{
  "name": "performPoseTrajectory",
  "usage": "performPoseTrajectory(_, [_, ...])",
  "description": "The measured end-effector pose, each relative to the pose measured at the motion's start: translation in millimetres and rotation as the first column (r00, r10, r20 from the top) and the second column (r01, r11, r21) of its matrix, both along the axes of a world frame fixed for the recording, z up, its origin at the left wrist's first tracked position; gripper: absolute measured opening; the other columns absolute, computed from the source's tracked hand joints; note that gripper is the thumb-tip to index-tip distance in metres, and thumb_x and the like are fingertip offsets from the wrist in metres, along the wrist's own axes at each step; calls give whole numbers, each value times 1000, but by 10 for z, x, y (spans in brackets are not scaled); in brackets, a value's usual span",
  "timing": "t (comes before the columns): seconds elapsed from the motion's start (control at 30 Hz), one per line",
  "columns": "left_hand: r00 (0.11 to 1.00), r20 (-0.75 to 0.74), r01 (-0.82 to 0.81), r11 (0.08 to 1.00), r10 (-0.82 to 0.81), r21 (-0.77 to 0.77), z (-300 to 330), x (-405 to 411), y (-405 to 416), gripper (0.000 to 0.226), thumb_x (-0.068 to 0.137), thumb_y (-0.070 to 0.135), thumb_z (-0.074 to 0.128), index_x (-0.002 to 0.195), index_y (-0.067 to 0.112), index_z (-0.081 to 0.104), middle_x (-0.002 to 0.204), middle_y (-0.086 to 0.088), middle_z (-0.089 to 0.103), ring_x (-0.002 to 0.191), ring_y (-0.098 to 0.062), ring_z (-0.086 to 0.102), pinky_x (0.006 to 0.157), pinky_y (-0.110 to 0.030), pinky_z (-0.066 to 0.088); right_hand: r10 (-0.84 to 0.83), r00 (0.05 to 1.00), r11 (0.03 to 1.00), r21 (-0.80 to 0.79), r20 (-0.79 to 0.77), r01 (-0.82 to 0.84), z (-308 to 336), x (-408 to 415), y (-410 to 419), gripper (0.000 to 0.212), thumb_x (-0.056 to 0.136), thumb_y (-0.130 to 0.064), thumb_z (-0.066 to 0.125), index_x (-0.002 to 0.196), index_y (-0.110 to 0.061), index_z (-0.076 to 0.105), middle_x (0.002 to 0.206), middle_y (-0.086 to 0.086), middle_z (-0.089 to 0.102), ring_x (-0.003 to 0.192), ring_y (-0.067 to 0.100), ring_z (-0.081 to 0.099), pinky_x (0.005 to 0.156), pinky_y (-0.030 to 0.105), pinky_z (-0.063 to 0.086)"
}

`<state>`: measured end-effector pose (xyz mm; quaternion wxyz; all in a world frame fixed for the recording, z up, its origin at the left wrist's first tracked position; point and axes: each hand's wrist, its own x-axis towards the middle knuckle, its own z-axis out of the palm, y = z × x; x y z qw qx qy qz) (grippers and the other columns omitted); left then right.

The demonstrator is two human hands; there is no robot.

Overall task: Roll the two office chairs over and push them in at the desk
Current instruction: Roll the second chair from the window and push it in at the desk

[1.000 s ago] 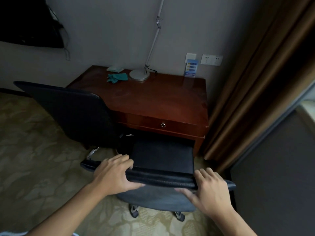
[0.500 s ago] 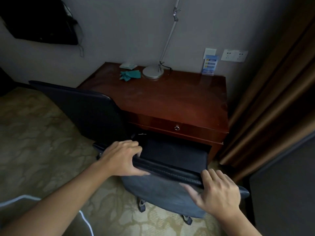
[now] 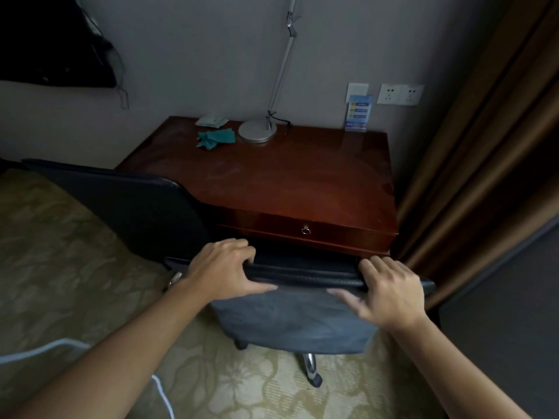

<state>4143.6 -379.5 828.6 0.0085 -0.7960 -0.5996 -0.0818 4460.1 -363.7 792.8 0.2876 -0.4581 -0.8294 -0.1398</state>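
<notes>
A dark office chair point(image 3: 298, 320) stands right in front of the reddish wooden desk point(image 3: 272, 179), its seat under the desk's drawer front. My left hand point(image 3: 225, 269) grips the left part of the backrest's top edge. My right hand point(image 3: 390, 293) grips the right part of the same edge, fingers over the top and thumb on the back. A second dark office chair point(image 3: 127, 207) stands at the desk's left front corner, its backrest turned toward me; neither hand touches it.
A desk lamp point(image 3: 258, 131), a green cloth point(image 3: 216, 139) and a blue card stand point(image 3: 358, 113) are at the desk's back. Brown curtains point(image 3: 472, 164) hang close on the right. Patterned carpet point(image 3: 60, 267) covers the floor, with a white cable point(image 3: 163, 394) near my left arm.
The chair in my hands has rolled forward, so its seat now sits further under the desk. My right hand has closed over the backrest top. The other chair stayed put.
</notes>
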Motion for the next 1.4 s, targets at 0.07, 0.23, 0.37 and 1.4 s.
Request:
performPoseTrajectory(0.07, [1000,-11,-28,999,27,-20,-37,50,151,70,59,95,45,69,27,51,69,15,44,69,-8,46,59,-29,37,-13,1000,999,-36,8,14,-14,42,177,63,78,-77,59,65,-17,46,59,0,48,53,23,51,51,33,40])
performPoseTrajectory(0.23, [1000,-22,-17,999,16,-45,-24,93,637,69,59,97,43,67,28,46,68,15,44,66,-8,47,59,-29,34,-55,998,998,-19,9,55,-25,80,563,64,77,-78,59,65,-20,36,57,-1,45,51,22,49,48,31,36])
performPoseTrajectory(0.37, [1000,-26,-3,1000,3,-12,-42,17,929,71,59,98,40,68,28,48,67,17,44,65,-8,48,59,-28,34,-57,998,998,39,18,56,-21,31,812,64,77,-76,62,61,-17,42,55,1,47,48,21,49,46,31,36])
performPoseTrajectory(1.4, [984,27,156,927,-175,341,76,-467,1889,72,61,87,59,56,15,57,55,8,48,49,-14,49,46,-22,35,-99,995,965,243,-23,102,130,-391,1555,67,75,-73,67,58,-16,36,50,1,39,43,21,43,41,29,29])
